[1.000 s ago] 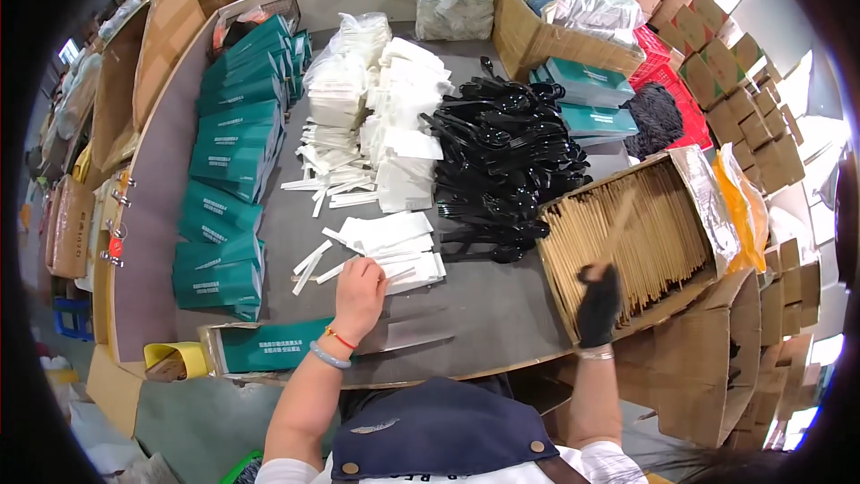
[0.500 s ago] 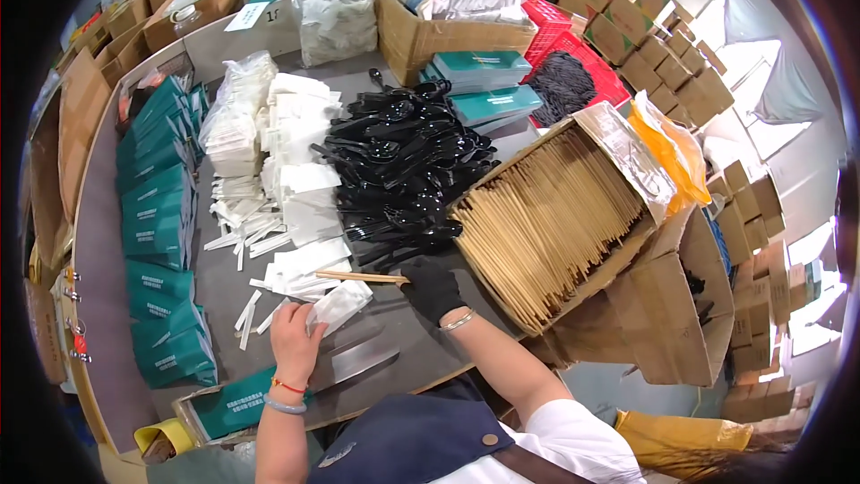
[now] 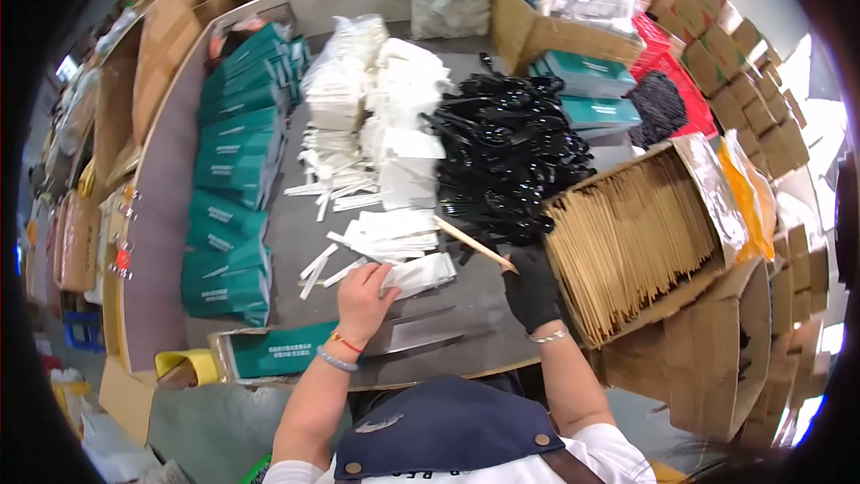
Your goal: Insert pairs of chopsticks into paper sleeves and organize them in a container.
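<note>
My left hand pinches the near-left end of a flat white napkin packet lying on the grey table. My right hand, in a black glove, is closed on a pair of wooden chopsticks that point up and left, their tips over the packet's far side. Loose white packets and thin white paper strips lie just beyond my left hand. Below it, a teal printed sleeve rests in a shallow holder beside a flat shiny metal strip.
Black plastic spoons are heaped at the middle back. A carton of chopsticks stands at right. White packets are piled left of the spoons, and teal sleeves line the table's left wall. A yellow loop sits at the near-left corner.
The view has shifted, so the table sits further right. My right hand has drawn away from the packet with the chopsticks, which now slant. My left hand keeps the packet, now lying flatter.
</note>
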Motion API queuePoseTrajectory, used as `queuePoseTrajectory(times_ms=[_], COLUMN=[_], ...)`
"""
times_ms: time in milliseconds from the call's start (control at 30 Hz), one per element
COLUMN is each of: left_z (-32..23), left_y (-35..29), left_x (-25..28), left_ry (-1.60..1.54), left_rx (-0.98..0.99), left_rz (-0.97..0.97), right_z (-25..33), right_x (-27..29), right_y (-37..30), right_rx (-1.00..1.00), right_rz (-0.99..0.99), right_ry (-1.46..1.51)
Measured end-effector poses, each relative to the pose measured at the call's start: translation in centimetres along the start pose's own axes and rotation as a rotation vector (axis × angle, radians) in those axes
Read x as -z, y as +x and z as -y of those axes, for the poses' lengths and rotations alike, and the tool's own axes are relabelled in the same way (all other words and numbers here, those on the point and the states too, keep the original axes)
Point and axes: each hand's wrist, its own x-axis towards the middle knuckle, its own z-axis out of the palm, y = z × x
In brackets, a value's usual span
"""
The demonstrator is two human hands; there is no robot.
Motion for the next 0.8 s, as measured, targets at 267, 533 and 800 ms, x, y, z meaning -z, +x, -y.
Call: queuePoseTrajectory(times_ms=[267, 533, 800], left_z=[0.3, 0.2, -1.4], left_y=[-0.4, -0.6, -3.0], left_x=[0.1, 0.2, 4.0], left_ry=[-0.105, -0.129, -0.299], left_rx=[0.111, 0.166, 0.304], left_rz=[0.006, 0.009, 0.584], right_z=[-0.1, 1.0, 2.9], right_x=[-0.8, -0.3, -0.5], right_y=[-0.8, -0.9, -0.3], right_rx=[0.025, 0.017, 0.047], right_rz=[-0.007, 0.029, 0.258], right_ry=[0.123, 0.147, 0.144])
